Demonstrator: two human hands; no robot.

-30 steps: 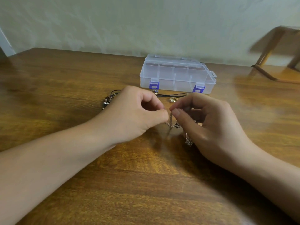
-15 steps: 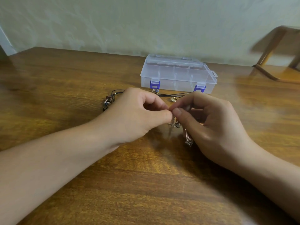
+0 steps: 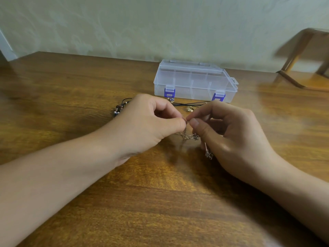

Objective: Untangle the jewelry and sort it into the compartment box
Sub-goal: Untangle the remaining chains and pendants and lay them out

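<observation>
**Both hands pinch a fine chain over the table**

While both forearms reach in over the wooden table [image 3: 160, 202], the left hand [image 3: 147, 125] and right hand [image 3: 231, 136] meet thumb to thumb, each closed in a pinch on a thin chain [image 3: 187, 135] that hangs in a small tangle between them. A pendant [image 3: 208, 154] dangles beside the right palm. Beyond the hands lie a black cord [image 3: 188, 103], some beads [image 3: 118, 109] and a small gold piece [image 3: 189, 109]. Farthest back, touching the cord's end, the clear compartment box [image 3: 194, 81] sits latched shut.
</observation>
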